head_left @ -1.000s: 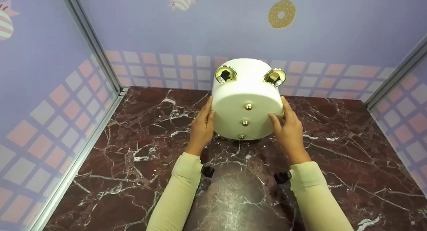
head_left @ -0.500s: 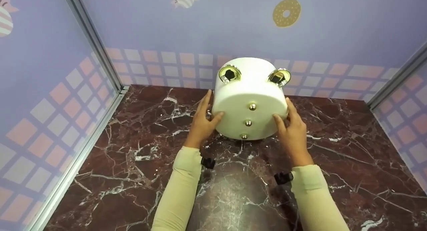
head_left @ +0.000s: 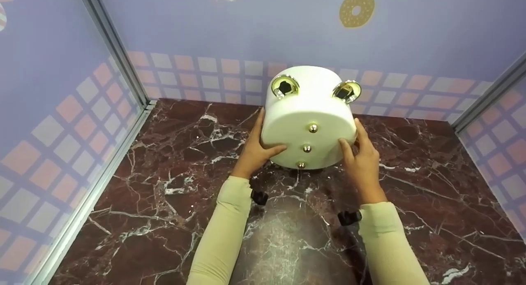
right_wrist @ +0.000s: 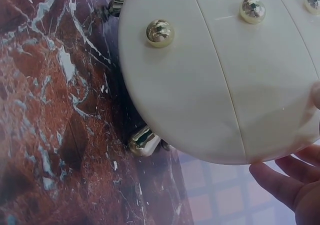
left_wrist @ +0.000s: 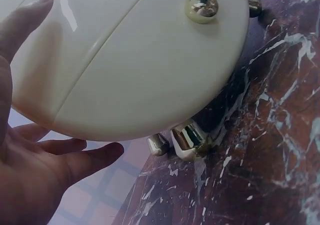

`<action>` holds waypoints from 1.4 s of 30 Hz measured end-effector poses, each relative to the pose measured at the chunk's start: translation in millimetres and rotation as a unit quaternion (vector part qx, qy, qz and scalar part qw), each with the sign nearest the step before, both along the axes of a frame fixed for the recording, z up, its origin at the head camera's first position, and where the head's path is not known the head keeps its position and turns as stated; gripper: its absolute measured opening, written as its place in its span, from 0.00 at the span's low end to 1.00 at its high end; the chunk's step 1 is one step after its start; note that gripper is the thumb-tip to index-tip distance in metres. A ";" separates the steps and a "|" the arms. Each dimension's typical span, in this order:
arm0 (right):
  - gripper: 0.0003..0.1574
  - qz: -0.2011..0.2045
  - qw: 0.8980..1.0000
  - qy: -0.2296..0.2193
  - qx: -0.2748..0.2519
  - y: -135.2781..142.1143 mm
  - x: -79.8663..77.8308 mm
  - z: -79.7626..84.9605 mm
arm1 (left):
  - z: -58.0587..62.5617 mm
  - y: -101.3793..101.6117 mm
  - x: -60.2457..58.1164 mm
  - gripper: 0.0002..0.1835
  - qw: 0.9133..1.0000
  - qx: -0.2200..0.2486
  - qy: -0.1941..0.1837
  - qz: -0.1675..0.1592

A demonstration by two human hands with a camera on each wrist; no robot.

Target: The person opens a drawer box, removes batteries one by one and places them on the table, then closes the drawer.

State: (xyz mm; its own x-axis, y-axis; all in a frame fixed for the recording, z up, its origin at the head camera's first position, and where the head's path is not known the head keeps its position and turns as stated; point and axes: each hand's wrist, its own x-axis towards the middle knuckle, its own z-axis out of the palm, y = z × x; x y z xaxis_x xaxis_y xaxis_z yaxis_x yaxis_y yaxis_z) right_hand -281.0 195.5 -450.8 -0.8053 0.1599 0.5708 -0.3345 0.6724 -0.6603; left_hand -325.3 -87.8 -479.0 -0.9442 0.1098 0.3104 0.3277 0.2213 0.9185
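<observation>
A white, rounded jewelry box stands toward the back of the tabletop, with two gold ear-like ornaments on its top. Three round gold knobs line its front, and seams between them mark off drawers. Short gold feet show under it in both wrist views, close to the marble surface. My left hand holds its left side, thumb over the front and fingers along the side. On the opposite side my right hand grips the edge, thumb at the front. The box's back is hidden.
The tabletop is dark red marble with white veins. A purple back wall with a checked band rises close behind the box. Side panels enclose the left and right. Black wrist cameras sit at both cuffs.
My left thumb has moved from the box's side onto its front face, reaching further right. The box has shifted slightly to the right in view; the right hand keeps its place on the edge.
</observation>
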 end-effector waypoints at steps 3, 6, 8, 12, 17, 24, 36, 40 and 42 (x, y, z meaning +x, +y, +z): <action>0.39 0.004 1.000 -0.001 -0.005 -1.1 -0.4 -1.4 | -0.2 0.9 1.6 0.63 1.000 -0.012 -0.010 0.012; 0.39 0.008 1.000 -0.003 -0.011 -2.1 -0.4 -2.4 | -0.4 1.7 2.9 0.61 0.999 -0.023 -0.012 0.022; 0.39 0.005 1.000 -0.003 -0.014 -2.2 -0.1 -2.7 | -0.1 2.4 3.1 0.59 0.999 -0.031 -0.010 0.022; 0.39 -0.004 1.000 -0.005 -0.018 -1.2 0.2 -2.8 | 0.2 3.6 3.1 0.58 0.999 -0.052 -0.001 0.017; 0.40 0.008 0.999 -0.020 -0.024 0.8 1.7 -1.3 | -0.5 4.1 4.5 0.56 0.998 -0.064 0.005 0.016; 0.44 0.040 0.997 -0.052 -0.029 2.4 4.3 3.4 | -0.9 3.0 4.8 0.56 0.997 -0.068 0.015 0.022; 0.44 0.031 0.997 -0.035 -0.065 -2.6 18.5 1.6 | -4.2 3.5 6.1 0.56 0.997 -0.071 0.014 0.020; 0.42 0.013 0.998 -0.006 -0.062 -4.9 23.1 3.4 | -3.3 2.8 4.9 0.57 0.997 -0.074 0.019 0.025; 0.41 0.014 0.997 0.011 -0.069 -7.1 25.6 4.5 | -3.3 2.3 4.1 0.57 0.996 -0.078 0.022 0.026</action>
State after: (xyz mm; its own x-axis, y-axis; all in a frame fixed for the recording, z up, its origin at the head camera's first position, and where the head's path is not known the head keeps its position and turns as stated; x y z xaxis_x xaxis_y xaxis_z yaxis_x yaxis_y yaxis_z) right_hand -255.4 188.4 -446.3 -0.7980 0.2152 0.5628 -0.3678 0.5659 -0.7379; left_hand -321.2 -85.6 -482.4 -0.9358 0.1102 0.3349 0.3511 0.3777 0.8568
